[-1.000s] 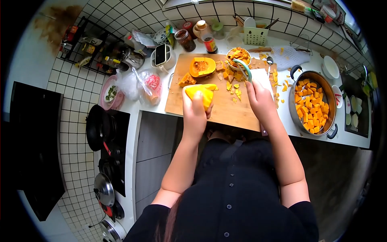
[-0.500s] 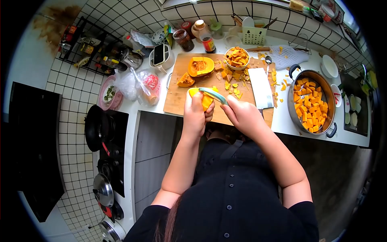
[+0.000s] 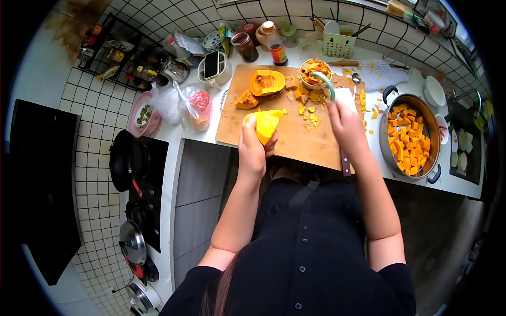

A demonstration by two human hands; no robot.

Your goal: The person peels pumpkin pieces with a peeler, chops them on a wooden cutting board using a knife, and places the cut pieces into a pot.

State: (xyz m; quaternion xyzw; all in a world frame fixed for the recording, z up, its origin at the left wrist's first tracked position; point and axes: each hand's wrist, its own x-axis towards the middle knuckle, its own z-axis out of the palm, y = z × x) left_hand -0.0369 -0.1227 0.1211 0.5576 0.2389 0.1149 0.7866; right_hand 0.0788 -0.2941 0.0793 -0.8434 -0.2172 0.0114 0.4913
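Note:
My left hand [image 3: 254, 148] is closed around a piece of pumpkin [image 3: 268, 124], its peeled yellow side facing up, over the front of the wooden cutting board [image 3: 300, 139]. In my right hand [image 3: 345, 124] is a pale green peeler [image 3: 323, 80], its head above the bowl of peelings [image 3: 315, 72]. A wide cleaver [image 3: 344, 95] lies on the board partly under my right hand and forearm. Farther back on the board rest a pumpkin half [image 3: 267, 82] with seeds and a smaller unpeeled wedge [image 3: 245, 99]. Peel scraps [image 3: 311, 109] are scattered near the bowl.
A large steel pot [image 3: 387, 138] of cubed pumpkin stands right of the board. Left are plastic bags [image 3: 196, 108], a phone [image 3: 212, 64] on a container, and a stove with a wok [image 3: 125, 160]. Jars [image 3: 244, 47] and a sauce bottle [image 3: 276, 47] line the back.
My right hand has swung the peeler off the pumpkin piece, up and right toward the bowl of peelings. My left hand still holds the piece, now showing more of its peeled face.

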